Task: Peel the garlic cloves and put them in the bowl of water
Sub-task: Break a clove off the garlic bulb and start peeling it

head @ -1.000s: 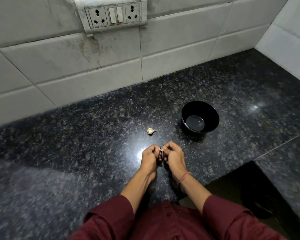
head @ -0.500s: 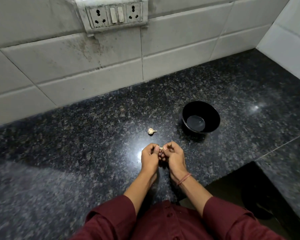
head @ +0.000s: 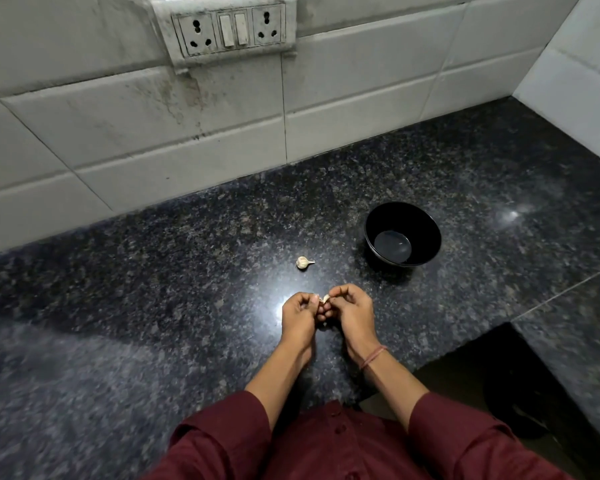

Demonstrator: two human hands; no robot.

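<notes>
A small pale garlic clove (head: 325,298) is pinched between the fingertips of both hands, just above the dark granite counter (head: 153,289). My left hand (head: 298,315) grips it from the left with curled fingers, and my right hand (head: 351,310) pinches it from the right. A second unpeeled garlic clove (head: 304,262) lies on the counter just beyond the hands. The black bowl (head: 430,230) with a little water at its bottom stands to the right of that clove.
A white tiled wall (head: 187,143) with a socket and switch panel (head: 229,31) backs the counter. The counter's front edge steps down to a dark gap (head: 499,393) at the lower right. My maroon sleeves fill the bottom of the view.
Both hands stay together on the clove; the fingers have shifted slightly as they work at it. The loose clove and the bowl have not moved.
</notes>
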